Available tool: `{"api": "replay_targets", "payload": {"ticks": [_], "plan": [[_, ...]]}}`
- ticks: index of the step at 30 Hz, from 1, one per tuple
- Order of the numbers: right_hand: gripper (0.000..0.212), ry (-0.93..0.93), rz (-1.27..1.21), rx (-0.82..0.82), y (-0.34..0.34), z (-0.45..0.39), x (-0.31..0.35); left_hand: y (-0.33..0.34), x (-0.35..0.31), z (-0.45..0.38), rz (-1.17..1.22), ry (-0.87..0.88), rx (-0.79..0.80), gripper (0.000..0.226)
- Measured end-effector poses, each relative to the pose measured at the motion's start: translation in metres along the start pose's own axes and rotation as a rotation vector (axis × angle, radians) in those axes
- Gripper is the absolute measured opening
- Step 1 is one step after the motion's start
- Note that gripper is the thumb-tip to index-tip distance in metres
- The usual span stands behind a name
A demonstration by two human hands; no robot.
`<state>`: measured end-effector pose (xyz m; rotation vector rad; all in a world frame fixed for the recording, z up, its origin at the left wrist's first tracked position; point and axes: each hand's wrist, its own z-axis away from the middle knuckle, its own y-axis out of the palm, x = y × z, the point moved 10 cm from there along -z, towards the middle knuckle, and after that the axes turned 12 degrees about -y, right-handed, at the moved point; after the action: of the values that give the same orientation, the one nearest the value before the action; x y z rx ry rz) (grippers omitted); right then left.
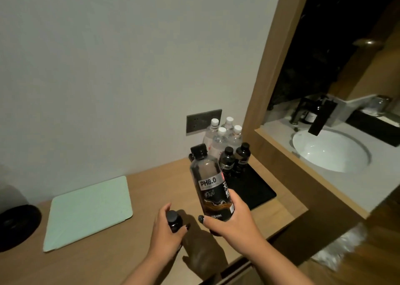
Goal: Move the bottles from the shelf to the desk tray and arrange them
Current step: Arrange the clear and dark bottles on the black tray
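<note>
Your right hand (229, 219) wraps the lower body of a dark bottle (211, 185), held above the desk (151, 183) just short of the tray (257, 189). Your left hand (166, 230) grips a second bottle (174, 220) near its cap. Full, they probably feel heavy and slick; hold mid-body and set them beside the six already standing.

This looks like a hotel room. A wooden desk (151, 198) carries a black tray (255, 189) stocked with complimentary water bottles (220, 139) below a wall socket panel (200, 120). Beside it, a wood-framed opening shows a washbasin (329, 152), black faucet (320, 120) and toiletry bottle (310, 116).
</note>
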<state>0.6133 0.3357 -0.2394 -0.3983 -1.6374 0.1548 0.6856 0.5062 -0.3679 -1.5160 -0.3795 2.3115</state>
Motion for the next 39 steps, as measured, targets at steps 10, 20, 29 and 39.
{"api": "replay_targets", "payload": {"ticks": [10, 20, 29, 39], "plan": [[0.05, 0.127, -0.126, 0.007, -0.016, 0.01, -0.024, -0.01, 0.039, 0.0, 0.249, -0.2, -0.08, 0.051], [0.043, 0.234, -0.353, -0.013, -0.058, -0.013, -0.069, 0.037, -0.054, 0.026, 0.984, -0.272, 0.265, 0.05], [0.079, 0.182, -0.411, 0.042, -0.137, -0.04, -0.095, 0.114, -0.117, 0.037, 1.208, -0.326, 0.355, 0.047], [0.044, 0.246, -0.359, -0.092, -0.205, -0.059, -0.136, 0.174, -0.107, 0.04, 1.37, -0.46, 0.318, 0.061]]}}
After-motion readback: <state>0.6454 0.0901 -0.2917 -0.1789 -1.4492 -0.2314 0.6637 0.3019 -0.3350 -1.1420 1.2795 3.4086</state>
